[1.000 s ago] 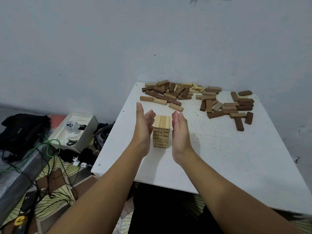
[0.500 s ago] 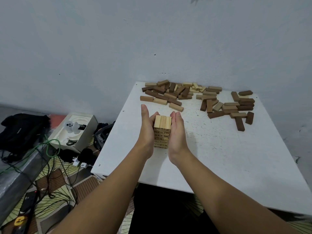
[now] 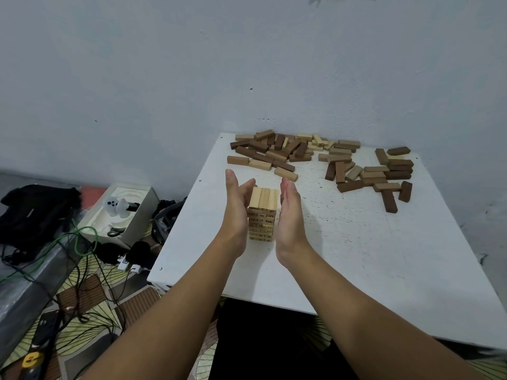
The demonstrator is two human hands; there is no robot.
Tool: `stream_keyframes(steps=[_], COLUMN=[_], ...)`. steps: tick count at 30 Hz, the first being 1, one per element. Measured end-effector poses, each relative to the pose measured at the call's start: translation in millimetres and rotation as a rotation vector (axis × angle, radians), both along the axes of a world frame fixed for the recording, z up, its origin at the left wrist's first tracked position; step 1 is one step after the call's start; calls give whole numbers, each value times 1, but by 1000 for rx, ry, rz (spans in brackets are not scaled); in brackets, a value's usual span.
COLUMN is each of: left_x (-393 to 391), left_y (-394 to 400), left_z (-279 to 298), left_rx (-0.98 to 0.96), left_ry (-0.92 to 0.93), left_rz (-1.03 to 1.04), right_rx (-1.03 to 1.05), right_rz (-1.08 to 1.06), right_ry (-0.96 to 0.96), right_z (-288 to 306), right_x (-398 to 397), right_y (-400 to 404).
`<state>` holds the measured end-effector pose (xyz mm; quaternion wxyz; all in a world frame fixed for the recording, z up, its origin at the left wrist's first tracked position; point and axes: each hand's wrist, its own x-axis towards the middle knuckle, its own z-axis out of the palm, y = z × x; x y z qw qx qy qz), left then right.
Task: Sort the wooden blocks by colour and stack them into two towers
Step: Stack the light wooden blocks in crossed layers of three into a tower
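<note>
A light tower (image 3: 262, 213) of pale wooden blocks stands upright on the white counter (image 3: 356, 256), toward its near left part, with three blocks lying side by side as its top layer. The person's two hands flank it. The left hand (image 3: 237, 212) is held flat and upright against the tower's left side, fingers straight and pointing away toward the wall, thumb raised. The right hand (image 3: 290, 215) stands the same way on the tower's right side, palm facing in, fingers straight and together. Neither grip is curled round anything; both palms are flat, and from here I cannot tell whether they actually touch the wood or sit just beside it.

Farther back, along the wall edge of the counter, lies a mixed pile (image 3: 277, 150) of loose blocks, dark brown, mid brown and pale all jumbled together. To the right, well apart from the tower, lies a second scatter (image 3: 381, 174) that is mostly dark and mid brown blocks, some overlapping, a few lying alone.

On the floor to the left of the counter sits a white box (image 3: 120, 212) with small white objects in it, a black bag (image 3: 35, 209), and a tangle of cables (image 3: 82, 270), one of them green, over a patterned mat (image 3: 90, 297).
</note>
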<state>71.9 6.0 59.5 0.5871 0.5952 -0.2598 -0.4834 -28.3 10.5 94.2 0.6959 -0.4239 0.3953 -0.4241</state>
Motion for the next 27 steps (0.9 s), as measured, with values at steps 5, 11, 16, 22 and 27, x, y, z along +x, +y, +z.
stream_keyframes(steps=[5,11,16,22,27], left_x=[25,77,96,92,86], left_y=[-3,-1,0,-9,-10], left_z=[-1,17,32,37,37], left_rx=[-21,50,103,146,124], left_ry=[-86,-290,-440,-532,-526], left_rz=[-14,-407,-632,-696,-686], right_rx=[-163,-286,-371,-406,-408], right_rz=[19,244,345,360,354], right_ry=[187,381,527,573,586], right_z=[-29,-38,-36,-32,-31], right_x=[-8,-40,-54,-52,-50], right_y=[-23,-49,-62,-67,-69])
